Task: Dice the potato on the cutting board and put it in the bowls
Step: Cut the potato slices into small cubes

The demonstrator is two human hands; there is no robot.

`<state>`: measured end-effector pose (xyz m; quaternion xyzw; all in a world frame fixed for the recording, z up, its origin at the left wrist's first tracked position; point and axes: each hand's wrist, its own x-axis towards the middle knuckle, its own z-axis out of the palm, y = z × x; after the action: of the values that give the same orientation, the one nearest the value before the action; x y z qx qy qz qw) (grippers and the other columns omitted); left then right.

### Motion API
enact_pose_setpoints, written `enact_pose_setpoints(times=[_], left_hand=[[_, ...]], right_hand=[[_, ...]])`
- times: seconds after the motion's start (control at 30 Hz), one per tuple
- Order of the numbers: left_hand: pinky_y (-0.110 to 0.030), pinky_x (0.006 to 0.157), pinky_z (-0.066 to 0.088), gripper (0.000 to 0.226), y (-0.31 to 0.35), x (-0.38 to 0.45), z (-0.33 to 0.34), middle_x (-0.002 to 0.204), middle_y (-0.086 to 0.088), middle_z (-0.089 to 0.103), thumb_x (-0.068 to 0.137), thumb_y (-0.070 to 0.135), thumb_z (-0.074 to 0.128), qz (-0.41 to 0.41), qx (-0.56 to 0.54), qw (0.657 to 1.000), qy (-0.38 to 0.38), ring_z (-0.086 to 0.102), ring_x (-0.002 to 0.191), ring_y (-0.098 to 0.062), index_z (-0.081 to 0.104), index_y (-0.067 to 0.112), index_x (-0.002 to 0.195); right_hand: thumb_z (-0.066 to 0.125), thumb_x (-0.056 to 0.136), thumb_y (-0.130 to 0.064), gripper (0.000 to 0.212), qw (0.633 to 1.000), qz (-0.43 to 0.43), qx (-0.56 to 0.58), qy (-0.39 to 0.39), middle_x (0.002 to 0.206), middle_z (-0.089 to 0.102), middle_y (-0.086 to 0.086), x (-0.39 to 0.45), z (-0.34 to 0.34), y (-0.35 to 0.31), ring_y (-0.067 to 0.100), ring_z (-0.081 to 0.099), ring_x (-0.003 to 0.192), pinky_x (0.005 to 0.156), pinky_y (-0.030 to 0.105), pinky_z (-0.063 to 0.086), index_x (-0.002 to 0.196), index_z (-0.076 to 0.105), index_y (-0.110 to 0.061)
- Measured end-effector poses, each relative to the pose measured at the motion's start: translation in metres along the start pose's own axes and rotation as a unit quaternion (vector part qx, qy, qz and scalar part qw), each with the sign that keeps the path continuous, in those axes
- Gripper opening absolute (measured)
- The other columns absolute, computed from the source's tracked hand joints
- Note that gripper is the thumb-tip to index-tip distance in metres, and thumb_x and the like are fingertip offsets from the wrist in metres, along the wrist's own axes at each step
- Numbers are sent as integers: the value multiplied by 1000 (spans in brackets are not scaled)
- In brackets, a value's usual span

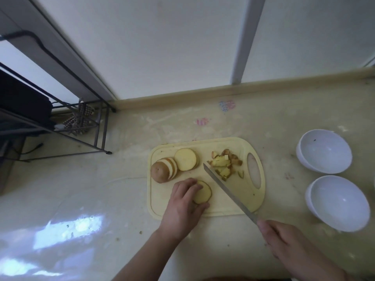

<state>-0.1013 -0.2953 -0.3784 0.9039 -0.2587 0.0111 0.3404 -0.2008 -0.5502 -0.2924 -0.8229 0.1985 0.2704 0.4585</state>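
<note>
Now a round, pale potato slice (203, 192) lies low on the cream plastic cutting board (162, 209), pinned for dicing.
Left hand (183, 203) curls over its 9 o'clock edge, steadying it; right hand (284, 242) grips the long steel knife (227, 191), blade slanting toward diced pieces (223, 164) at 1 o'clock. Remaining slices (174, 165) wait at 11 o'clock; two empty white bowls (324, 151) stand at 3 o'clock, within reach.

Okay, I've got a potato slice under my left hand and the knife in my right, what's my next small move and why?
Probably bring the knife over the slice and cut it into strips. The left hand already holds it flat on the board, the blade sits just to its right, and both bowls are empty.
</note>
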Motion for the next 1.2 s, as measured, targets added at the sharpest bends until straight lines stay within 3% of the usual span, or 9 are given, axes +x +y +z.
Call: enact_pose_setpoints(times=[0.1, 0.2, 0.37, 0.5, 0.77, 0.83, 0.97, 1.03, 1.2], left_hand=[[-30, 99, 45, 42, 9, 1, 12, 126, -8, 56, 82, 31, 80, -17, -8, 1000, 11, 53, 115, -24, 65, 10, 115], [-30, 97, 45, 39, 12, 0, 16, 126, -7, 55, 82, 28, 82, -21, -9, 1000, 20, 52, 114, -24, 65, 12, 113], [-36, 94, 48, 29, 8, 0, 11, 127, -9, 57, 88, 28, 75, 26, 34, 999, 1, 53, 111, -29, 69, 10, 111], [-39, 91, 49, 20, 12, 1, 12, 122, -7, 61, 90, 23, 70, 45, 41, 998, 4, 53, 109, -31, 72, 13, 107], [-37, 87, 51, 18, 16, -2, 13, 118, -6, 63, 91, 20, 71, 86, 44, 995, 7, 57, 105, -32, 73, 13, 107], [-38, 87, 51, 17, 17, -3, 14, 120, -6, 63, 92, 20, 69, 88, 46, 995, 5, 56, 106, -32, 73, 13, 107], [-38, 89, 50, 18, 18, -3, 13, 122, -5, 63, 93, 20, 68, 85, 43, 995, 1, 56, 107, -31, 73, 14, 109], [-38, 91, 49, 18, 19, -2, 13, 123, -5, 63, 92, 18, 69, 84, 39, 996, 1, 56, 107, -32, 73, 14, 109], [-37, 89, 50, 20, 18, -2, 12, 122, -6, 62, 89, 20, 71, 84, 46, 995, 2, 56, 106, -32, 73, 15, 109]], right_hand=[[18, 67, -98, 77, 999, -16, -49, 4, 69, 65, -4, -4, 6, -4, 9, 60, 68, 69, 23, 45, 71, 52, -29], [10, 51, -108, 94, 999, -12, -39, 10, 66, 63, -3, -3, 5, -3, 9, 59, 66, 66, 22, 43, 72, 51, -26], [41, 87, -75, 62, 999, -8, -45, 9, 58, 57, 3, -7, 3, -4, 13, 55, 57, 66, 32, 47, 65, 45, -17], [17, 62, -101, 75, 998, -12, -67, -6, 59, 55, -5, -13, 6, -10, 8, 51, 59, 61, 21, 40, 66, 46, -31], [41, 99, -54, 51, 995, 10, -96, -1, 58, 54, -10, -21, 5, -6, 11, 53, 64, 71, 26, 43, 64, 38, -18], [40, 99, -57, 50, 995, 14, -101, -1, 61, 56, -8, -25, 6, -6, 9, 53, 66, 76, 25, 45, 67, 43, -18], [-3, 52, -106, 108, 993, 33, -110, -13, 69, 64, -11, -24, 8, -11, 0, 58, 73, 75, 20, 43, 77, 57, -19], [-2, 53, -105, 99, 994, 10, -100, -33, 62, 62, -13, -14, 12, -8, 1, 55, 61, 64, 20, 42, 69, 50, -22], [27, 86, -67, 54, 994, -47, -95, -2, 58, 60, -15, 0, 15, -9, 8, 53, 64, 74, 35, 43, 61, 45, -22]])
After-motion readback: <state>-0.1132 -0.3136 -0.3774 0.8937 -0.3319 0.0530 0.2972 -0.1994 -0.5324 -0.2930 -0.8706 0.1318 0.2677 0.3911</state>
